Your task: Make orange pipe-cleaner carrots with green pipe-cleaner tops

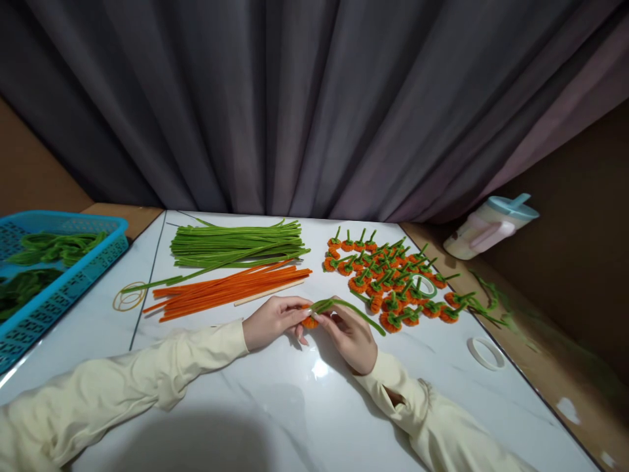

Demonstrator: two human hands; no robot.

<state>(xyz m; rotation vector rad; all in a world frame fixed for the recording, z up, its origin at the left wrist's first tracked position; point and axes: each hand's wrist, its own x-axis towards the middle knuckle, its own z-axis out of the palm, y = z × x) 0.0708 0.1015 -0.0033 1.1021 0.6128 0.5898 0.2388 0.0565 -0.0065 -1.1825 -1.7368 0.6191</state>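
Between the fingertips of my left hand (276, 320) is a small orange pipe-cleaner pumpkin (310, 322), partly covered by the fingers. My right hand (351, 335) pinches a green pipe cleaner (366, 316) at the pumpkin's top, with its free end trailing to the right. Both hands are closed and close together above the white marbled table (275, 406). Beyond my left hand lies a bundle of orange pipe cleaners (221, 290), with a bundle of green pipe cleaners (236, 244) behind it. Many orange pumpkins with green stems (388, 275) cluster right of my right hand.
A pale wooden stick (269, 293) lies beside the orange bundle. Yellowish rings (128, 297) lie at left, near a blue basket (105, 259) holding green pieces. One tape roll (423, 286) sits among the pumpkins, another (486, 353) near the right edge. A lidded cup (484, 229) stands far right.
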